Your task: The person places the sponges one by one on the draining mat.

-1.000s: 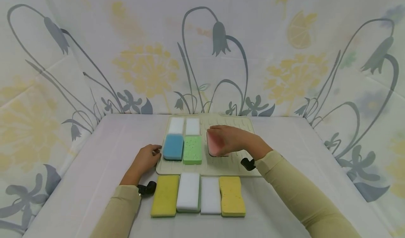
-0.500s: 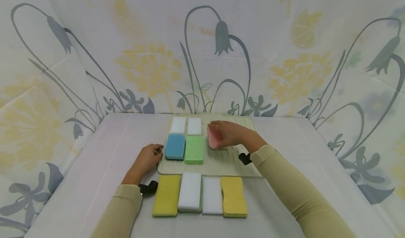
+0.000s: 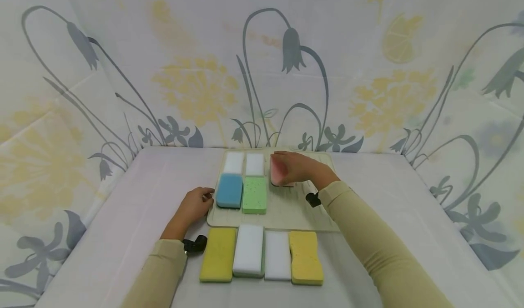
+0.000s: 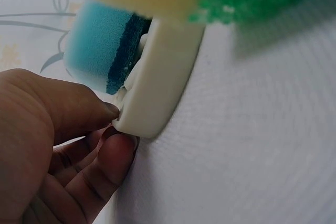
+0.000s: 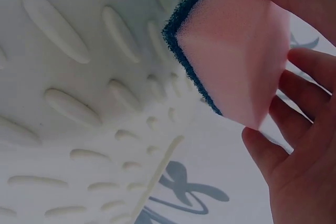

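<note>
My right hand (image 3: pixel 300 169) grips a pink sponge (image 5: pixel 236 45) with a dark blue scouring layer, thumb on one side and fingers on the other. It holds the sponge over the back middle of a cream ridged draining tray (image 3: pixel 286 214), scouring side toward the ridges. At the tray's left edge, my left hand (image 4: pixel 63 140) pinches the rim between thumb and fingers. Close by that hand lies a blue sponge (image 3: pixel 229 190), beside a speckled green sponge (image 3: pixel 254 195). Behind these two, a white sponge (image 3: pixel 233 163) and another white sponge (image 3: pixel 254 164) sit on the tray.
In front of the tray a row lies on the white cloth: a yellow sponge (image 3: pixel 218 254), a white sponge with green underside (image 3: pixel 248 250), a plain white one and a wavy yellow sponge (image 3: pixel 306 258). A flower-print curtain (image 3: pixel 262 71) rises behind the table.
My right hand has carried the pink sponge away from me, toward the tray's back edge. My left hand stays at the tray's left edge; the head view has shifted slightly.
</note>
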{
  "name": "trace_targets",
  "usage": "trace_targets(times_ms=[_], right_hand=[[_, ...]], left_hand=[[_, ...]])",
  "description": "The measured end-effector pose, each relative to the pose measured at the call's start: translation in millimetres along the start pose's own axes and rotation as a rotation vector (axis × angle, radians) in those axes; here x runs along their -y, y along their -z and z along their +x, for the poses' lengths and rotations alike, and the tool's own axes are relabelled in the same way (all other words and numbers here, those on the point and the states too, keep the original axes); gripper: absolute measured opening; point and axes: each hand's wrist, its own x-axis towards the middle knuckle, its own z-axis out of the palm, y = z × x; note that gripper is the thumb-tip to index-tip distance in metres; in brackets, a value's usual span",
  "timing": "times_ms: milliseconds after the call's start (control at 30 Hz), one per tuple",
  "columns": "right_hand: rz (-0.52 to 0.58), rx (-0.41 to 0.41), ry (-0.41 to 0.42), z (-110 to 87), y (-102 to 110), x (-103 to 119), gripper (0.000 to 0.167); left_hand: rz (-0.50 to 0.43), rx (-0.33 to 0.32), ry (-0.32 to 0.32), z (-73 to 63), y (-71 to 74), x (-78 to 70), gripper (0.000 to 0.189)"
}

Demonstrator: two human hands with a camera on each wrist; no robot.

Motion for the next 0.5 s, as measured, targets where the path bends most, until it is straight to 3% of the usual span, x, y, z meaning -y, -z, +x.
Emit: trace_targets(times_ms=[267,500], right_hand=[[0.045,-0.033,0.014,13.6,-3.7,-11.4,0.093],[0.094,-0.014,-0.035,21.3,-3.8,-14.0,0.093]], left_hand=[[0.006,-0.008,-0.003,-0.2,-0.4,1.2,0.038],[0.007,-0.013,-0.013,-0.2,-1.1,0.4,0.038]])
